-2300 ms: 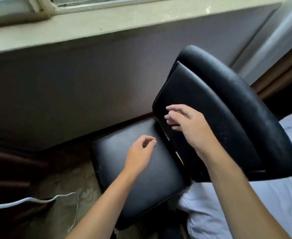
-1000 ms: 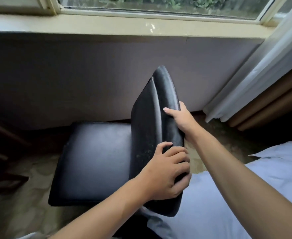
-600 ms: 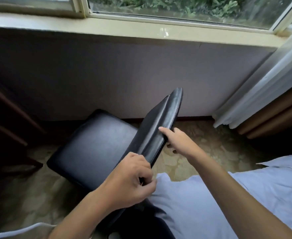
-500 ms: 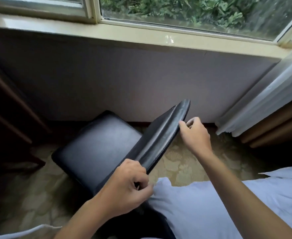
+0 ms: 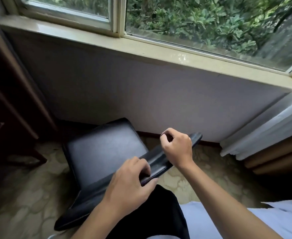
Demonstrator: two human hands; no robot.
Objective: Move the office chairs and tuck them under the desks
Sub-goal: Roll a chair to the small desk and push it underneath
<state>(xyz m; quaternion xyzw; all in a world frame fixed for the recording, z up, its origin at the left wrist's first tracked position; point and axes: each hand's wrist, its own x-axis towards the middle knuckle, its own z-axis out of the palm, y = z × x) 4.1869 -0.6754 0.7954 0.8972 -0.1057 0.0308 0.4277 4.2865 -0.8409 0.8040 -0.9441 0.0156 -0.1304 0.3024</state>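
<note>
Your left hand [image 5: 129, 185] grips the chair [image 5: 105, 152] backrest edge; right hand [image 5: 176, 147] curls above it, grasping nothing. Slick, stiff padding: hold the rim.

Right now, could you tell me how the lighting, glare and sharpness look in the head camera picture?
In the head view, daylight through the window leaves the dark wooden furniture on the left in deep shadow; glare sits on the windowsill; the foliage at upper right is smeared by blur; the wide lens bends the sill line; the left hand, right hand and chair backrest look only slightly soft.
</note>
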